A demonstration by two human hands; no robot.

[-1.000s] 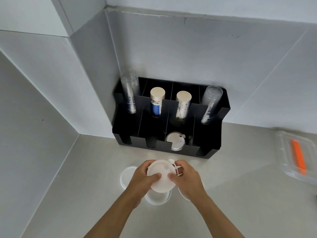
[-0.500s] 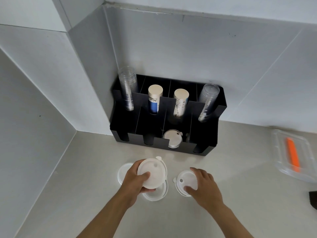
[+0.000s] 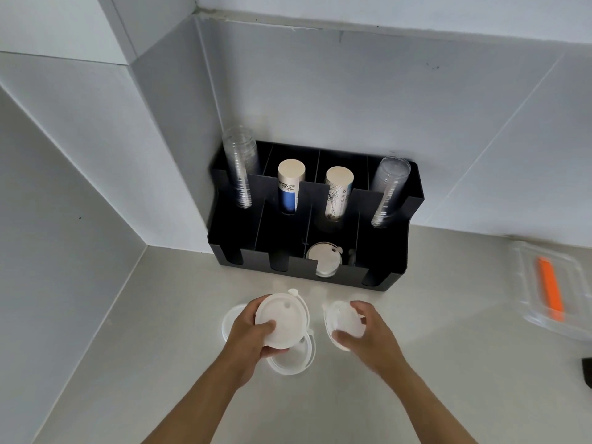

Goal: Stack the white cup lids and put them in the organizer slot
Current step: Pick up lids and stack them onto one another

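Note:
My left hand (image 3: pixel 248 336) holds a small stack of white cup lids (image 3: pixel 283 318) above the counter. My right hand (image 3: pixel 368 334) grips a single white lid (image 3: pixel 342 318), tilted up off the surface. Two more white lids lie on the counter: one (image 3: pixel 293 358) under the held stack, one (image 3: pixel 229 320) partly hidden behind my left hand. The black organizer (image 3: pixel 400 251) stands against the wall, with white lids (image 3: pixel 323 259) standing in its third front slot.
The organizer's back row holds two stacks of clear cups (image 3: pixel 240 168) and two stacks of paper cups (image 3: pixel 290 187). A clear plastic box (image 3: pixel 544 290) with an orange item lies at the right. Walls close in on the left and behind.
My hands parted: the left kept the lid stack, the right moved right to a lone lid on the counter and lifted it by its edge.

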